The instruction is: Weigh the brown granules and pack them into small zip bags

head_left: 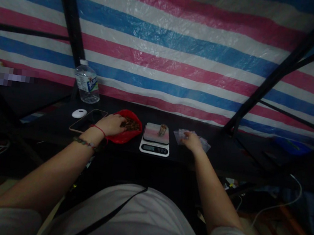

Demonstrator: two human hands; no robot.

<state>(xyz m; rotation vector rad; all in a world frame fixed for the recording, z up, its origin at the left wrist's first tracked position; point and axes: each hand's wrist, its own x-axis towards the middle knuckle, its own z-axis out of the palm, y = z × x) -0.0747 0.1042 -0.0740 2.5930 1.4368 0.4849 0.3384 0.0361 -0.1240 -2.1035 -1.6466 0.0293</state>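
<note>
My left hand (112, 124) reaches into a red bowl (127, 134) of small brown pieces (131, 124), fingers curled among them. My right hand (191, 141) rests on a pile of small clear plastic bags (204, 143) at the right, its fingers bent down onto them. Between the hands stands a white digital kitchen scale (155, 139) with a small filled packet (162, 130) upright on its platform. All of this is on a dark table (57, 123).
A smartphone (88, 120) lies left of the bowl, with a small white oval object (79, 113) beside it and a water bottle (87, 83) behind. A striped tarp (184, 47) on a black frame backs the table. A white cable (285, 201) hangs at the right.
</note>
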